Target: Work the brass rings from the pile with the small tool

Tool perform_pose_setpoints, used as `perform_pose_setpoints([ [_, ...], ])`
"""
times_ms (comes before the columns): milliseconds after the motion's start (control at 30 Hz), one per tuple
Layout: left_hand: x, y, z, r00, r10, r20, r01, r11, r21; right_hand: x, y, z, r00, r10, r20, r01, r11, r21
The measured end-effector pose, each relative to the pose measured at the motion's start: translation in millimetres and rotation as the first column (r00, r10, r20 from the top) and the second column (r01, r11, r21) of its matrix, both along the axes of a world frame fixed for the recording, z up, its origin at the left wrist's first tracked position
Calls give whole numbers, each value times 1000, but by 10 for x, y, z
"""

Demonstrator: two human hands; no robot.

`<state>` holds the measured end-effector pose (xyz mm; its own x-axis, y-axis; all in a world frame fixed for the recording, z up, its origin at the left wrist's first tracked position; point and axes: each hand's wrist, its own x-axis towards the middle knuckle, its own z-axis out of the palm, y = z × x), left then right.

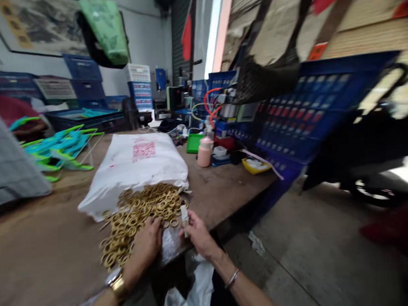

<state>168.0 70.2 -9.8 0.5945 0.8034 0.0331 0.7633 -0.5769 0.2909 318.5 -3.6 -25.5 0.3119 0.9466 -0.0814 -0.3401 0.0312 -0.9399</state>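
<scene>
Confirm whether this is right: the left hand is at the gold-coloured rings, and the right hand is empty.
Not quite: the right hand isn't empty. The head view shows it holding a small, pale, narrow piece. The left hand is indeed at the gold-coloured rings.

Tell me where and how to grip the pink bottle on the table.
The pink bottle is probably best gripped around its rounded body, coming from the near side: it stands upright, with tabletop in front and the green tray behind-left.
</scene>
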Motion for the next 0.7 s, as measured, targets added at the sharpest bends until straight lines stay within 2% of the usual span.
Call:
perform_pose_setpoints([
  [100, 51, 88, -97, 997, -11, -81, 10, 1000, -16, 14, 32, -63, 999, -10, -32, 9, 1000, -24],
  [167, 57, 133, -167, 997, 2, -79, -4, 1000, -22, 15, 65, -103, 997, -4, -78, 1, 999, -36],
  [333, 3, 256, -241, 998, -9, 61, 11, 999, -31, 20, 118, -98, 993, 2, -118, -8, 999, -49],
  [433, -23, 343, -179, 963, -1, 270, 0, 1000, 3, 32, 135, -69, 993, -3, -119, 1, 1000, -20],
  [533, -26, 339, -51, 893, 87, 442, -95, 996, -4, 32, 156, -69, 997, -19, -72, 17, 999, -28],
  [633, -30, 168, 82, 813, 229, 536, -173, 973, -154, -11, 148, -64, 996, -39, 80, 45, 997, -70],
  [700, -35, 9, 132, 742, 294, 602, -167, 951, -260, -62, 133, -44, 981, -47, 186, 70, 990, -122],
])
